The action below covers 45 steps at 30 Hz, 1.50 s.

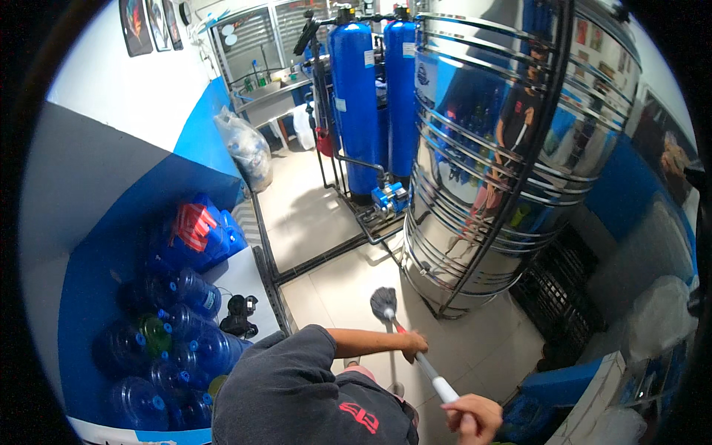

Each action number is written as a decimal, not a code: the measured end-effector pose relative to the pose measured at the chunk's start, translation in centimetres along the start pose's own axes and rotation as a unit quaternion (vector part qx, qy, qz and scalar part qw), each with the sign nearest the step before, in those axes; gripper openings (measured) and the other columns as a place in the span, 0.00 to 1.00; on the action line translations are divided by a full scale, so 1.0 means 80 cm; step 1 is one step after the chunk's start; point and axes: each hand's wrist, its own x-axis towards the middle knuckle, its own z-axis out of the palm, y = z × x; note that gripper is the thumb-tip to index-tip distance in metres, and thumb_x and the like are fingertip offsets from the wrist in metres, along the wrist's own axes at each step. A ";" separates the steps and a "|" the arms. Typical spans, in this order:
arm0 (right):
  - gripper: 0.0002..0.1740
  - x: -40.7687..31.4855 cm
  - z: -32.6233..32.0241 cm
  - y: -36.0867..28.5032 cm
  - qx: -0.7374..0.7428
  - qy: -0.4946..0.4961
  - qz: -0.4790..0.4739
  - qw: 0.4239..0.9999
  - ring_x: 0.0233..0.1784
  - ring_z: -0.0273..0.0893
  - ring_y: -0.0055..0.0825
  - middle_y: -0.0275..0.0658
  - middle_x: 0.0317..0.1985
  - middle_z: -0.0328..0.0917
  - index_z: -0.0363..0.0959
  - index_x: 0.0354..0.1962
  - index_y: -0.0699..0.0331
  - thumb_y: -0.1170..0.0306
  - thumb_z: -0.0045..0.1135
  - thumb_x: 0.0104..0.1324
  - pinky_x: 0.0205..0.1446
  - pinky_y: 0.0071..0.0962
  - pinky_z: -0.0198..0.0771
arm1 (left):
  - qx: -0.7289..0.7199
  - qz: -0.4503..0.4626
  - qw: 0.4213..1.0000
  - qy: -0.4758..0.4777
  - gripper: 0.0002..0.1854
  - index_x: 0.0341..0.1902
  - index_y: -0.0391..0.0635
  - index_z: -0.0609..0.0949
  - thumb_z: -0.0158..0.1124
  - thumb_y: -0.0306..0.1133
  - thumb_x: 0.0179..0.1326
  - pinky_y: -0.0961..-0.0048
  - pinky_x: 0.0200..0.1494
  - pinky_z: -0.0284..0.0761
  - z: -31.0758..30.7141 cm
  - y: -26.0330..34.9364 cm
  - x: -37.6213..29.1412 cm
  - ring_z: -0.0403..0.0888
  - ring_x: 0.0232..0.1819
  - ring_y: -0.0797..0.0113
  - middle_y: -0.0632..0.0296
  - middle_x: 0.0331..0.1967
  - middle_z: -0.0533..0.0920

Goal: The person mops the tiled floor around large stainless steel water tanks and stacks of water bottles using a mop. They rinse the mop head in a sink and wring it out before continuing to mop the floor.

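Observation:
A mop runs diagonally before me, its dark grey string head (382, 302) down on the light floor tiles. My left hand (413, 345) is wrapped around the lower part of the mop handle (428, 367), beside its red section. Further up the same pole, my right hand (474, 416) grips near the white end sleeve (445, 389). The mop head lies left of the foot of a big polished steel tank (461, 222). My shoe, partly hidden, shows beneath my left arm.
Two tall blue filter tanks (354, 105) stand behind a small blue pump (389, 196) and black pipes. Clear blue water jugs (137, 401) crowd the left wall, near a white tabletop (267, 303). A stuffed plastic bag (247, 147) stands farther back. Black crates (559, 283) are at right.

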 end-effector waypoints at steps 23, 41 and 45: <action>0.15 -0.023 -0.138 0.005 0.202 -0.118 -0.217 0.948 0.10 0.63 0.25 0.38 0.11 0.67 0.72 0.25 0.73 0.68 0.49 0.66 0.15 0.23 0.61 | -0.312 0.017 0.950 -0.010 0.19 0.32 0.38 0.81 0.62 0.44 0.47 0.54 0.40 0.74 0.008 0.144 0.021 0.80 0.35 0.45 0.44 0.28 0.81; 0.16 0.136 0.233 0.141 0.325 -0.201 0.058 0.922 0.10 0.62 0.26 0.40 0.09 0.67 0.75 0.22 0.75 0.67 0.48 0.51 0.22 0.28 0.63 | -0.301 -0.296 0.845 0.328 0.08 0.26 0.44 0.76 0.54 0.35 0.44 0.53 0.42 0.73 0.133 -0.159 -0.319 0.78 0.37 0.45 0.49 0.30 0.79; 0.17 0.158 0.301 0.152 0.283 -0.235 0.080 0.926 0.10 0.61 0.27 0.41 0.08 0.67 0.75 0.19 0.75 0.66 0.46 0.46 0.27 0.29 0.65 | -0.281 -0.332 0.818 0.376 0.06 0.25 0.43 0.76 0.55 0.31 0.44 0.54 0.42 0.72 0.163 -0.218 -0.362 0.77 0.37 0.46 0.49 0.29 0.78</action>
